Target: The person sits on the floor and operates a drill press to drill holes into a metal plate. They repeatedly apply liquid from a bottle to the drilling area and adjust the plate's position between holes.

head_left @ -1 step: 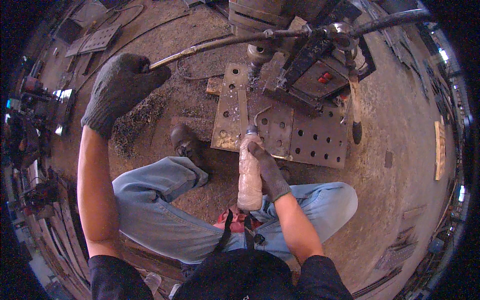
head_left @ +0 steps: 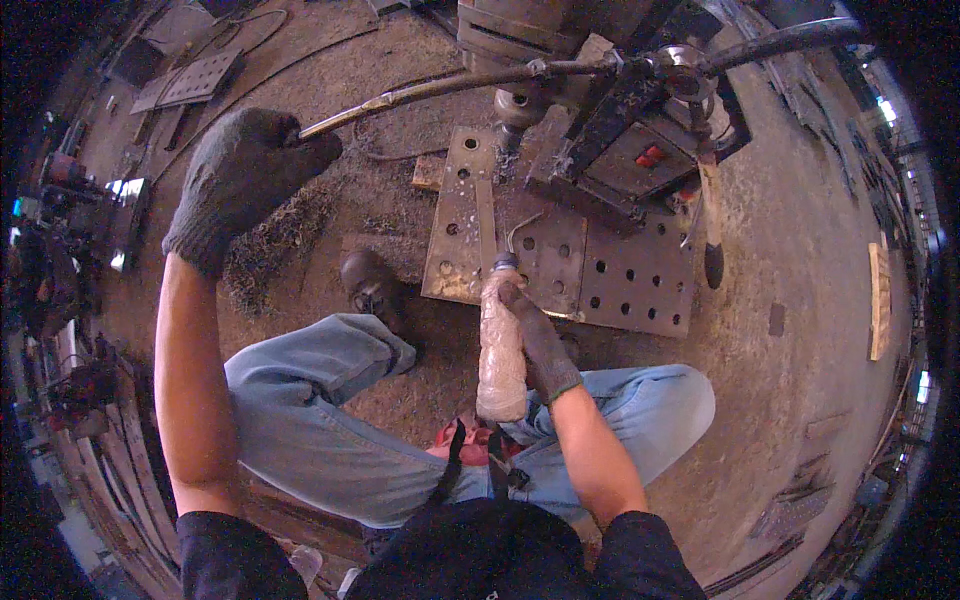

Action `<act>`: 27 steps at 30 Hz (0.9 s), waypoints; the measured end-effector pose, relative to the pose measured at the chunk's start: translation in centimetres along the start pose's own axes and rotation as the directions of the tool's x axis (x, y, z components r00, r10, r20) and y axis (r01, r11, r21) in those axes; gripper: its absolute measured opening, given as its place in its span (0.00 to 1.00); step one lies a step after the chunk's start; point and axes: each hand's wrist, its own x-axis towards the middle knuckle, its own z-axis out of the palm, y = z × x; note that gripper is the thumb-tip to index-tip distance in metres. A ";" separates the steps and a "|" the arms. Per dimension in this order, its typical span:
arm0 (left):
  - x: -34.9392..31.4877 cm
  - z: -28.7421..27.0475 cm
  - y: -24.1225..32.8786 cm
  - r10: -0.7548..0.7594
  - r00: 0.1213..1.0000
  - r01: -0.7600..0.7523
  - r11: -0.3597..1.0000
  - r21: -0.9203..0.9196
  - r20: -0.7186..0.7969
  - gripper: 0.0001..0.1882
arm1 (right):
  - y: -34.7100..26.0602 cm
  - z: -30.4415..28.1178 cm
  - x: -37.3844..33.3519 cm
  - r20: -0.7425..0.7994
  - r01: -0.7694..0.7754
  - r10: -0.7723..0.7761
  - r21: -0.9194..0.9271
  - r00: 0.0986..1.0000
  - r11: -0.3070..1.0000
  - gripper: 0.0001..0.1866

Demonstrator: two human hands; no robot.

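My left hand [head_left: 245,180], in a dark knit glove, is shut around the end of a long metal lever handle [head_left: 430,88] that runs right to a drill press [head_left: 620,120]. My right hand [head_left: 540,340], also gloved, grips a cloudy plastic squeeze bottle [head_left: 500,340] held upright, its thin bent nozzle [head_left: 518,232] pointing over a narrow metal strip [head_left: 486,225]. The strip lies on a brown steel plate with several holes [head_left: 610,275] under the drill bit [head_left: 512,125].
I sit low with my jeans-clad legs [head_left: 320,420] bent and a dark shoe [head_left: 368,285] beside the plate. Metal shavings [head_left: 275,245] cover the dirt floor. Another perforated plate [head_left: 195,80] lies far left, machinery [head_left: 90,210] at the left edge, a wooden piece [head_left: 878,300] at right.
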 end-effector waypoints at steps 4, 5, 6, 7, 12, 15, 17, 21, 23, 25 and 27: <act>-0.3 -0.2 0.2 -0.001 1.000 0.001 0.999 -0.034 0.013 0.27 | -0.6 0.1 -0.2 -0.010 -0.029 0.029 0.076 1.000 0.997 0.33; -0.3 -0.4 0.4 -0.004 1.000 0.005 0.999 -0.054 0.018 0.27 | -0.6 0.1 -0.2 -0.011 -0.044 0.045 0.079 0.999 0.996 0.33; -0.2 -0.3 0.2 0.002 1.000 -0.002 0.999 -0.052 0.009 0.27 | -0.6 0.1 -0.1 -0.001 -0.022 0.022 0.070 1.000 0.997 0.32; -0.2 0.0 -0.1 0.007 1.000 -0.007 0.999 -0.049 -0.002 0.27 | -0.5 0.1 -0.1 0.010 0.001 -0.001 0.060 1.000 0.998 0.31; 0.1 0.5 -0.4 0.003 1.000 -0.003 1.000 -0.017 -0.004 0.28 | -0.2 -0.1 0.2 -0.029 0.049 -0.047 0.060 0.998 0.997 0.28; -0.1 0.4 -0.3 0.001 1.000 -0.002 0.998 -0.066 -0.016 0.28 | -0.4 -0.1 0.2 -0.021 0.030 -0.028 0.105 0.999 0.994 0.29; 0.1 0.7 -0.5 -0.002 1.000 0.001 0.999 -0.045 -0.018 0.29 | -0.6 0.1 0.1 -0.018 0.134 -0.133 0.069 0.991 0.989 0.32; 0.0 0.6 -0.4 -0.010 0.999 0.008 0.998 -0.058 -0.042 0.29 | -1.0 1.2 -1.1 -0.108 0.295 -0.309 -0.129 0.945 0.947 0.39; 0.0 0.5 -0.3 -0.012 0.999 0.010 0.998 -0.060 -0.038 0.29 | -0.8 1.2 -1.0 -0.110 0.323 -0.339 -0.144 0.934 0.935 0.41; -0.1 0.1 0.3 -0.042 0.999 0.041 0.995 -0.090 -0.013 0.29 | -0.9 1.1 -1.2 -0.103 0.296 -0.323 -0.216 0.941 0.930 0.42; 0.0 0.2 0.4 -0.053 0.999 0.052 0.993 -0.106 -0.004 0.28 | -0.9 0.8 -0.9 -0.085 0.254 -0.281 -0.239 0.956 0.937 0.42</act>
